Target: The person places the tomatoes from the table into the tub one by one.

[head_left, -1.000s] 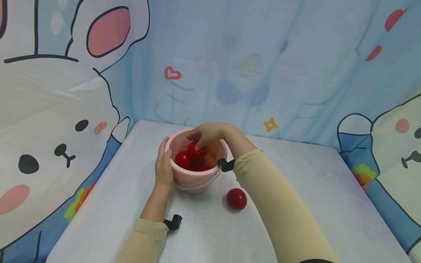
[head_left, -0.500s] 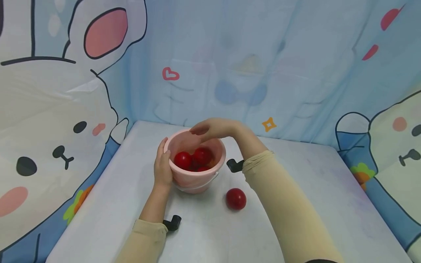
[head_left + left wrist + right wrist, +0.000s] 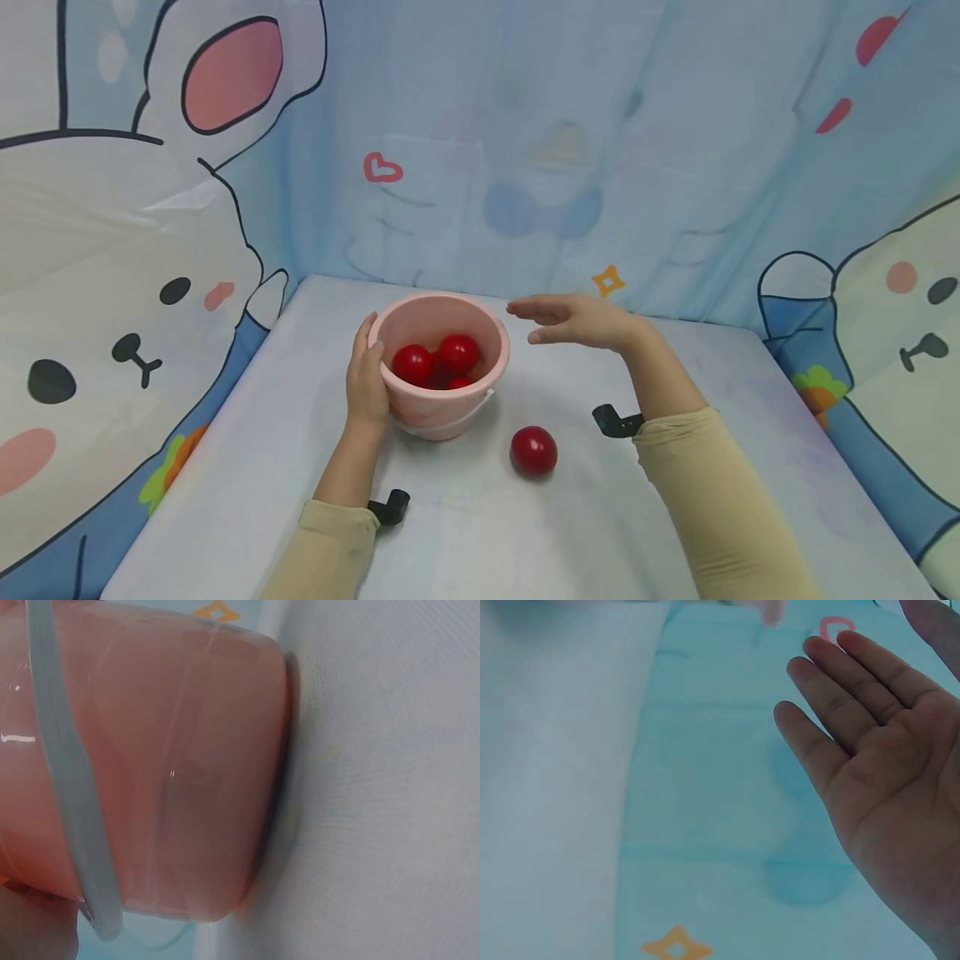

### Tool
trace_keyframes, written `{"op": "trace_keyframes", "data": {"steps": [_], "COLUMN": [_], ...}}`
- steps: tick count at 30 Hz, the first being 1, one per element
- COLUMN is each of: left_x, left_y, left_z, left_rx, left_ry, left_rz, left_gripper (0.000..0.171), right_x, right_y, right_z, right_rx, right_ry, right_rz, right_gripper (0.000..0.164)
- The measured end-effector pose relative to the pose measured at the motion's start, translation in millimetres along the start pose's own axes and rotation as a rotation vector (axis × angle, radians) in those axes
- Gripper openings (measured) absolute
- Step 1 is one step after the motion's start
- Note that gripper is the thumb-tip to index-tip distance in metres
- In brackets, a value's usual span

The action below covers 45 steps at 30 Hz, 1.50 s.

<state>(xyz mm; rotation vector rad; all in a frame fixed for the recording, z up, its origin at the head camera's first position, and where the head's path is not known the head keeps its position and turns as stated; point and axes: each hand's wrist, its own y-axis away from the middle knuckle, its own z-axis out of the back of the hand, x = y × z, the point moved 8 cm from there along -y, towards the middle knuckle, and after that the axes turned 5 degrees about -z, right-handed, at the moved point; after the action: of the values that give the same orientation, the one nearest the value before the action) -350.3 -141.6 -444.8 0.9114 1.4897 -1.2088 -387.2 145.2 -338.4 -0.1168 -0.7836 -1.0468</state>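
Observation:
A pink bucket (image 3: 442, 408) with a pale handle (image 3: 71, 772) stands upright on the table. Several glossy red balls (image 3: 458, 353) lie inside it. My left hand (image 3: 367, 383) holds the bucket's left side, thumb and fingers around the wall near the rim; part of that hand (image 3: 37, 926) shows at the corner of the left wrist view. To the right of the bucket, in the air and apart from it, is my right hand (image 3: 573, 322). Its fingers are straight and its bare palm (image 3: 900, 780) shows in the right wrist view. One more red ball (image 3: 533, 452) lies on the table, nearer than the bucket.
A white cloth covers the table (image 3: 450, 533). Around it hangs a light blue curtain (image 3: 555, 100) with cartoon animals, close behind the bucket. Each wrist wears a small black camera mount (image 3: 617, 421).
My right hand has left the inside of the bucket, letting go of a red ball there, and has moved right, clear of the rim. The left hand keeps its hold on the bucket.

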Motion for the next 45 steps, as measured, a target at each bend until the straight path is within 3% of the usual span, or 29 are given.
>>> {"op": "trace_keyframes", "data": {"steps": [9, 14, 19, 32, 45], "left_x": [-3.1, -1.9, 0.2, -3.5, -2.9], "left_y": [0.9, 1.3, 2.6, 2.7, 2.3], "left_z": [-1.1, -1.2, -0.5, -1.8, -1.2], "left_rx": [0.007, 0.011, 0.007, 0.006, 0.003], "left_ry": [-0.007, 0.004, -0.007, 0.011, 0.007], "left_rz": [-0.002, 0.009, 0.013, -0.002, 0.007], "left_gripper": [0.048, 0.048, 0.048, 0.048, 0.048], "right_x": [-59, -78, -94, -103, -116], "right_y": [40, 47, 46, 48, 46], "right_z": [-58, -94, -116, -134, -138], "right_rx": [0.032, 0.090, 0.105, 0.087, 0.015], "right_ry": [-0.067, -0.134, -0.192, -0.221, -0.237], "right_rz": [-0.053, -0.040, -0.060, 0.000, -0.085], "right_gripper": [0.066, 0.071, 0.076, 0.073, 0.065]}}
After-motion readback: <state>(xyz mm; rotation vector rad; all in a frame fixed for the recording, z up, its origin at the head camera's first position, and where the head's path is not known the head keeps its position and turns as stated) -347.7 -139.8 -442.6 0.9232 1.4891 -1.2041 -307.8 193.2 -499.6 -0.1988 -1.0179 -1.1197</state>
